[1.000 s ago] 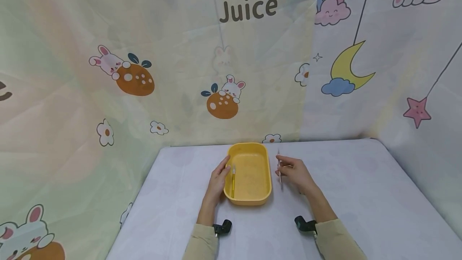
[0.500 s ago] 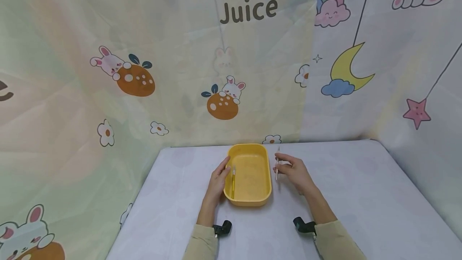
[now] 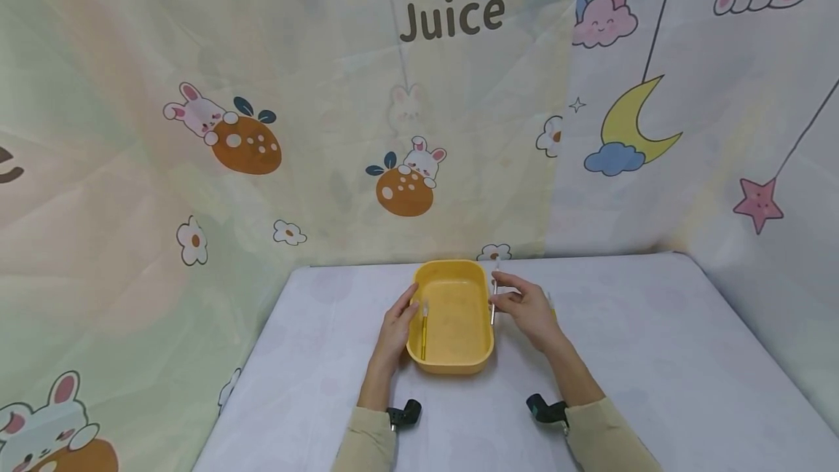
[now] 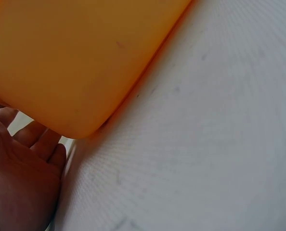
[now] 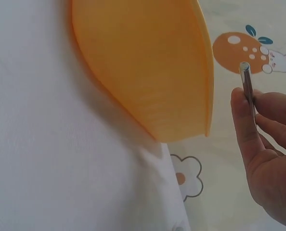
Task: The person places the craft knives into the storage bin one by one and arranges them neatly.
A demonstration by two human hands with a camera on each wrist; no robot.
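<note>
A shallow yellow tray (image 3: 459,367) sits on the white table. My left hand (image 3: 393,333) holds its left side, thumb at the rim and fingers along the outer wall; in the left wrist view the fingers (image 4: 34,137) are partly hidden behind the tray. Inside, near the left wall, lies a thin yellow pen-like stick (image 3: 424,333) with a pale pointed tip. By the right rim, my right hand (image 3: 531,312) pinches a slim silvery pen-like stick (image 5: 246,79) upright between thumb and fingers. Its exact kind is unclear.
Behind my right hand, a small yellow-and-pale thing (image 3: 552,306) shows on the table, mostly hidden. A printed cloth wall (image 3: 328,188) rises directly behind the table's back edge. The white-covered table (image 3: 655,355) extends to both sides of the tray.
My right hand has moved left with the silvery stick, up to the tray's right rim. A yellow-and-pale thing behind that hand has come into sight. My left hand and the tray stay put.
</note>
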